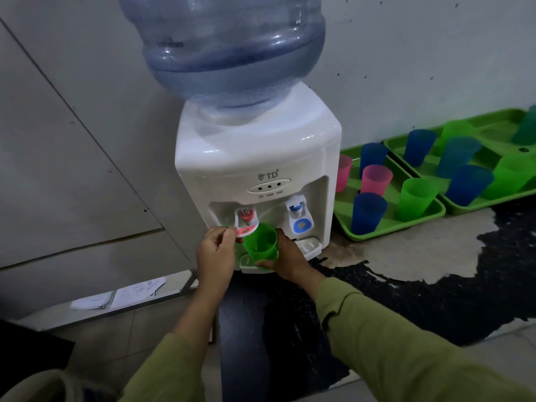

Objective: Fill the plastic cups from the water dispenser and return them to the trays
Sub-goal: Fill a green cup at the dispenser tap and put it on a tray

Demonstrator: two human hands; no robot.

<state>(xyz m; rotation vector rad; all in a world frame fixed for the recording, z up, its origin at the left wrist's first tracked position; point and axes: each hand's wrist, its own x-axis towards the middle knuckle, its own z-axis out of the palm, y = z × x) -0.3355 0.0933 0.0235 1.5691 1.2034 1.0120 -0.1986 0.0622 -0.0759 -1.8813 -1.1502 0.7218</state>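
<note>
The right hand (290, 256) holds a green cup (261, 242) tilted under the water dispenser (255, 152)'s red tap lever (246, 226), which the left hand (216, 253) pinches. Two green trays (391, 232) of coloured cups (368, 213) lie to the right.

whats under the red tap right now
A green cup, held by the right hand, is under the red tap while the left hand pinches its lever. The cup and hands cover part of the drip tray below.

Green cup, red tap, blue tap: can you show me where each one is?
green cup (263, 250): head view, on its side wall.
red tap (246, 217): head view, on its red knob.
blue tap (302, 226): head view, on its round blue lever pad.
</note>
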